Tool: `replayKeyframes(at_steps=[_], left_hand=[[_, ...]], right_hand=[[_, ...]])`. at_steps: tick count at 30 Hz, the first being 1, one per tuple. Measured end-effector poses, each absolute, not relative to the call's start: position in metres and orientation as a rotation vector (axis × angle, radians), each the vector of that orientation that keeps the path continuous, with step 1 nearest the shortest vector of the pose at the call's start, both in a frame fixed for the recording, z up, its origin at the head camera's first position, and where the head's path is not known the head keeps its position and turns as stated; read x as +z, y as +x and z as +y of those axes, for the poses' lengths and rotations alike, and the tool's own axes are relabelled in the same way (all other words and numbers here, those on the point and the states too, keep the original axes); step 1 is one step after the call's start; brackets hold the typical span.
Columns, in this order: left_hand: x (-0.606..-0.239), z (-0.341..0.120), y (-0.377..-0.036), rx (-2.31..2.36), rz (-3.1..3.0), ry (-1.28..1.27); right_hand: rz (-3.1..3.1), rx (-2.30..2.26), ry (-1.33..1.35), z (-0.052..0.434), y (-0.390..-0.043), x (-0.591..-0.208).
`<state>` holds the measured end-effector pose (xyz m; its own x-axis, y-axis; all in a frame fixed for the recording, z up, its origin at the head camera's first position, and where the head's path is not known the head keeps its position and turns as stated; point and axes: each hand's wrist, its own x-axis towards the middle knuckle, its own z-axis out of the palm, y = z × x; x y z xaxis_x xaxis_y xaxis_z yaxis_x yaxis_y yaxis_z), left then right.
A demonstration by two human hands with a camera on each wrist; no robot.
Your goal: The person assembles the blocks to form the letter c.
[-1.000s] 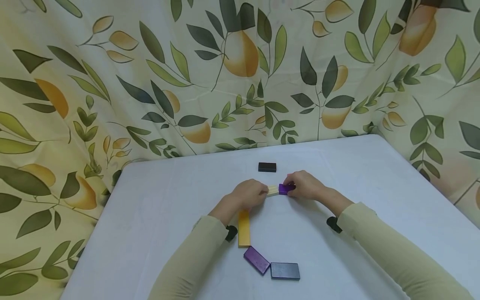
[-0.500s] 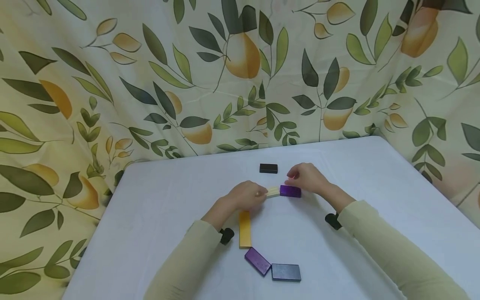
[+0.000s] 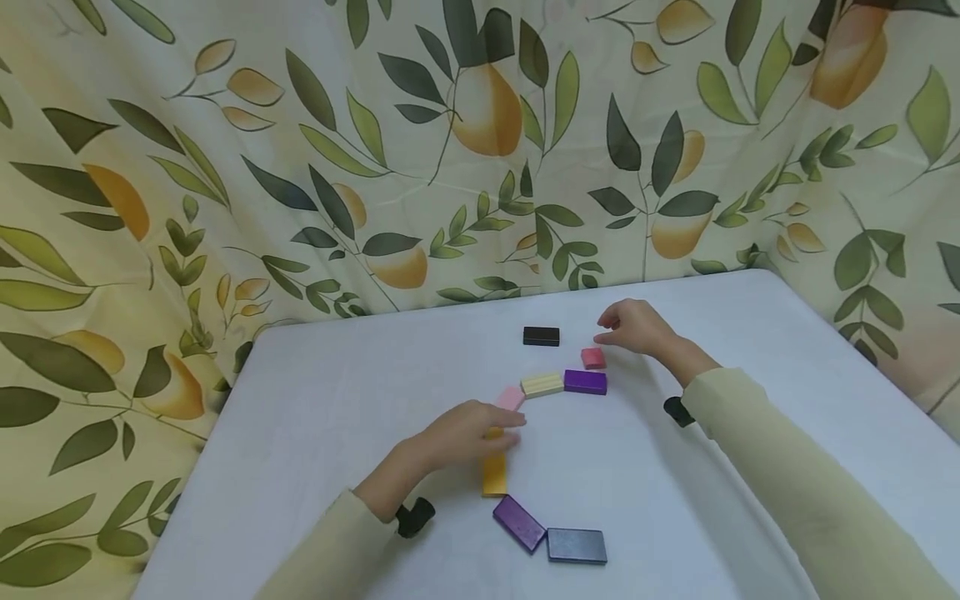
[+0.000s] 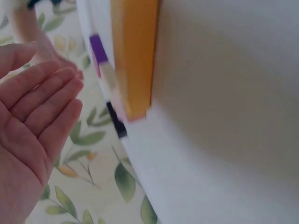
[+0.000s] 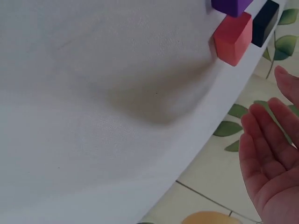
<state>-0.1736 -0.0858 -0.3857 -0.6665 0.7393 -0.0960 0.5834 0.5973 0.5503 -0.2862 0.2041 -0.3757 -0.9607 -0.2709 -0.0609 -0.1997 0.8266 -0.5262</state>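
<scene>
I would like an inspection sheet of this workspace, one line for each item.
Surface: white table, flat.
Job's things: red block, purple block, cream block, pink block, yellow block in a curved row.
Clutter: black block apart; second purple block and grey block near the front.
Hands: left hand over yellow block, right hand near red block; both hold nothing.
Cables: nothing seen.
Surroundings: leaf-and-fruit curtain.

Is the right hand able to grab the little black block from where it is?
Probably yes. The right hand is open beside the black block, with only bare table between them; the red block sits nearer the person, off that path.
</scene>
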Motion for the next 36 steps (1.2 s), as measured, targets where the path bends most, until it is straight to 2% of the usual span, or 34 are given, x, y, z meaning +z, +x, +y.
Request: replayKeyframes(at_steps=[5,17,28,36], left_hand=[[-0.389,-0.082,-0.150,0.645,2.457,1.304],[-0.387,-0.060,-0.108,0.490,2.315,1.557],[-0.400,-0.052,-0.097,0.262,2.335,1.672],[-0.402,-0.050,-0.099,0.247,2.315,1.639]], right_hand=[[2.873,-0.749,-0.352,0.202,-0.297,-0.378],[2.840,-0.687,-0.498,0.165,-0.318,-0.386],[2.859,-0.569,-0.651,0.130,-0.321,-0.391],[2.828,-0.602,-0.599,0.121,-0.321,-0.399]])
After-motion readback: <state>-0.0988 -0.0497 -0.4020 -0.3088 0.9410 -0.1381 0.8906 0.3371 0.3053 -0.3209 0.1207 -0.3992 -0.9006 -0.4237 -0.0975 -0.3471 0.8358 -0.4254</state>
